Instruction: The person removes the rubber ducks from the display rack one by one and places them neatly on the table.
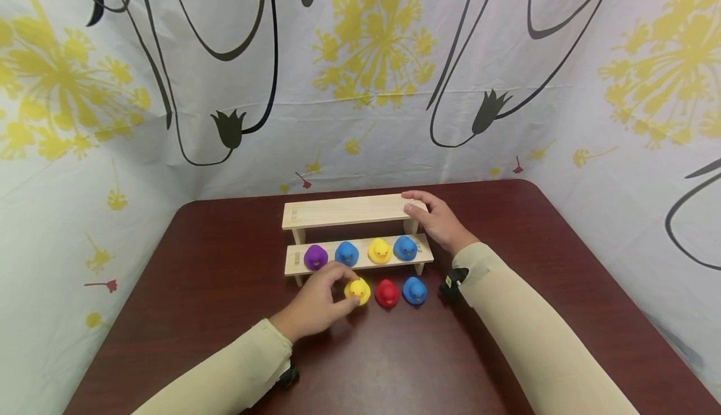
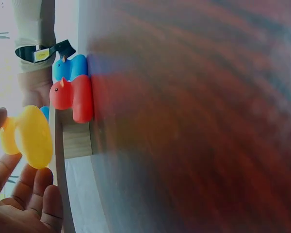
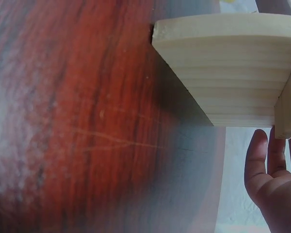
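Observation:
My left hand (image 1: pixel 321 302) pinches a yellow rubber duck (image 1: pixel 357 291) between thumb and fingers, in front of the lower shelf. In the left wrist view that yellow duck (image 2: pixel 34 137) is raised off the tabletop. Beside it on the table sit a red duck (image 1: pixel 387 293) and a blue duck (image 1: pixel 415 291). My right hand (image 1: pixel 442 222) holds the right end of the upper wooden shelf (image 1: pixel 343 211), thumb on the top board. Along the lower shelf (image 1: pixel 296 260) stand a purple duck (image 1: pixel 316 257), a blue duck (image 1: pixel 346 253), a yellow duck (image 1: pixel 380 251) and another blue duck (image 1: pixel 405 248).
The dark red-brown table (image 1: pixel 236 246) reaches back to a patterned cloth (image 1: pixel 349 146) that hangs behind and on both sides. In the right wrist view a wooden end support (image 3: pixel 233 73) of the shelf is close to the fingers.

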Motion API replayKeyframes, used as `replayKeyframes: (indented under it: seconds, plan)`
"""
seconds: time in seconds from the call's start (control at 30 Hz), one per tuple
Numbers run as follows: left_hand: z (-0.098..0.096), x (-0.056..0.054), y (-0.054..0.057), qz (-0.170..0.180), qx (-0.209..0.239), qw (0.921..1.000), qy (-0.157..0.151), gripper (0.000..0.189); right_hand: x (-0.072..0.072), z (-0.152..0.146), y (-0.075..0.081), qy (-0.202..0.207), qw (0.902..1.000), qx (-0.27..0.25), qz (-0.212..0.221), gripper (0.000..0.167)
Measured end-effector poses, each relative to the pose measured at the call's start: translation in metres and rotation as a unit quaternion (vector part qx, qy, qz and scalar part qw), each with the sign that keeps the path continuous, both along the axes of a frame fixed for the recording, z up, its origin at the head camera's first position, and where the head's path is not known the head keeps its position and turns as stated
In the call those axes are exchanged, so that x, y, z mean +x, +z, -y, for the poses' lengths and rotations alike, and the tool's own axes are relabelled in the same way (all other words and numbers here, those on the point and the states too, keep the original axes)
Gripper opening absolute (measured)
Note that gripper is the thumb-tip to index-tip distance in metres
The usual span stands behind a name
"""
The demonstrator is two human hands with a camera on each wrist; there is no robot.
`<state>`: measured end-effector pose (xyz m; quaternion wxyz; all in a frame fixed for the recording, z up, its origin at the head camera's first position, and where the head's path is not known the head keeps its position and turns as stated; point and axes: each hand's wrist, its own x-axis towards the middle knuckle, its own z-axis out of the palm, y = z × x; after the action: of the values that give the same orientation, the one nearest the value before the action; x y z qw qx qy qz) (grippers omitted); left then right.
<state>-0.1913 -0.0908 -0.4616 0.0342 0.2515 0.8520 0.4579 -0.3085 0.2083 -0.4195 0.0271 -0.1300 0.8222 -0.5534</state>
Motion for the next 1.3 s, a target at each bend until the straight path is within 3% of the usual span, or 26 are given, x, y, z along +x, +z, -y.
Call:
replayKeyframes:
  seconds: [0.1,0.37,0.8,1.1,1.3]
  plan:
    - [-0.002,0.0,-0.002,0.008,-0.012,0.9999,0.006,0.025,0.0,0.0,-0.001,-0.002,1.0,0.0,0.0,0.044]
    - [-0.007,-0.001,-0.003,0.015,-0.061,0.9979,0.012,0.023,-0.022,-0.008,-0.03,-0.012,0.9998,-0.016,-0.003,0.043]
    - [-0.013,-0.004,-0.006,0.025,-0.141,0.9892,0.03,0.022,-0.023,-0.008,-0.032,-0.014,0.9998,-0.011,-0.007,0.043]
    - [-0.018,-0.004,-0.002,0.008,-0.168,0.9849,0.039,0.024,-0.026,-0.011,-0.037,-0.006,0.9996,-0.027,-0.003,0.042]
    - [-0.02,-0.005,0.0,0.014,-0.181,0.9821,0.049,0.026,-0.027,-0.012,-0.038,-0.005,0.9997,-0.022,-0.002,0.042]
